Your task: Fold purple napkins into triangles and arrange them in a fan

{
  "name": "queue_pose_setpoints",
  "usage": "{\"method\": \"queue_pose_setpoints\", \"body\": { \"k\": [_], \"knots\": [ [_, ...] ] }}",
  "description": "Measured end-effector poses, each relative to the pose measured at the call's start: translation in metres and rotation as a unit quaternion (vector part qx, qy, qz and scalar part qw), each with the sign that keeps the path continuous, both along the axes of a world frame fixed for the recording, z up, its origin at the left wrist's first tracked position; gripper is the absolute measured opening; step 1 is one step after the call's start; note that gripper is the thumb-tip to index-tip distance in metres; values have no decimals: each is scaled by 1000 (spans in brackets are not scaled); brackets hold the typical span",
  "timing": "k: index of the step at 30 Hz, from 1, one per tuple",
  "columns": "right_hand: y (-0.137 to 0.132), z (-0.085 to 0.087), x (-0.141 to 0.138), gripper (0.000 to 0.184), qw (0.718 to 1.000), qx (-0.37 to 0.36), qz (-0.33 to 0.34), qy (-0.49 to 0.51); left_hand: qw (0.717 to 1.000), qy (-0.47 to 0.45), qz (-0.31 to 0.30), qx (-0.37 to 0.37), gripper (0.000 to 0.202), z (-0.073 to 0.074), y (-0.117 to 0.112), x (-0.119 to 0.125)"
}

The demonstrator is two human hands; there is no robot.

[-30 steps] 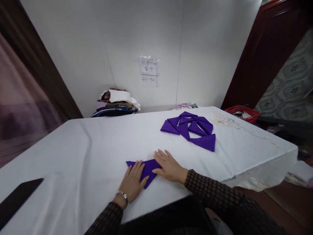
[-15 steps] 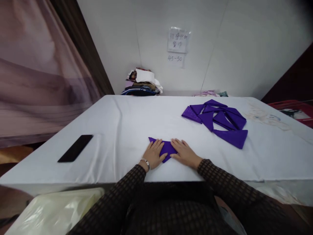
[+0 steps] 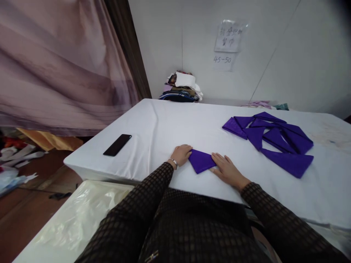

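Note:
A folded purple napkin (image 3: 201, 162) lies on the white-covered table (image 3: 170, 129) near the front edge. My left hand (image 3: 181, 154), with a bracelet on the wrist, has its fingers closed at the napkin's upper left corner. Along the right corner, my right hand (image 3: 226, 170) rests palm down with its fingers stretched out. The middle of the napkin shows between the two hands. To the right, a loose ring of several folded purple napkins (image 3: 253, 137) lies overlapping on the table.
A black phone (image 3: 117, 145) lies at the table's left. Behind the far edge are a stack of folded clothes (image 3: 181, 87) and a wall with paper signs (image 3: 228, 38). A pinkish curtain (image 3: 68, 65) hangs at left, above a plastic-covered surface (image 3: 79, 215).
My left hand has moved off the napkin's top to its left corner, and my right hand has shifted to its right end. More of the napkin shows. The view has turned left.

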State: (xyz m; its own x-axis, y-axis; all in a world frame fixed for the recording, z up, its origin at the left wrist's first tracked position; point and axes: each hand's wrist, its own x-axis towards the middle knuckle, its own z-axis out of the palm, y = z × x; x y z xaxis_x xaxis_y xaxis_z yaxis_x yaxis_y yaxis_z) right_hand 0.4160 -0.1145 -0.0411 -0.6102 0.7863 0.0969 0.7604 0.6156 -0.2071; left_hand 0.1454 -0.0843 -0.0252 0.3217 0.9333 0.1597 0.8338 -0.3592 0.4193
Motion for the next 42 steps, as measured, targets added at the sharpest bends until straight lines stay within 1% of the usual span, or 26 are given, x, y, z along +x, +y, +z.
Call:
{"method": "queue_pose_setpoints", "body": {
  "k": [3,5,9,12,19,24,29,34,38,42],
  "knots": [
    [8,0,6,63,1000,8,16,-12,999,-20,42,-2,33,-2,12,-14],
    [21,2,13,63,999,18,28,-29,998,-30,60,-4,32,-5,17,-18],
    [54,7,31,63,996,36,40,-64,995,-52,81,-1,24,-10,20,-15],
    [68,8,39,60,996,23,41,-71,994,-62,86,3,19,-12,19,-10],
    [70,-3,45,55,999,-21,43,-18,993,-86,77,13,11,-15,20,-12],
    [72,-4,47,58,998,-28,47,-6,995,-89,48,-17,8,-19,22,-19],
    [72,-3,48,63,998,-35,46,0,995,-72,18,-66,9,-13,17,-23],
    [73,-6,49,64,998,-34,45,0,993,-58,-23,-105,9,-5,13,-27],
    [73,-7,49,62,999,-29,38,1,993,-54,-34,-104,14,-4,12,-28],
    [72,-5,47,59,999,-25,33,3,994,-43,-32,-94,22,-5,12,-25]
  ]
}}
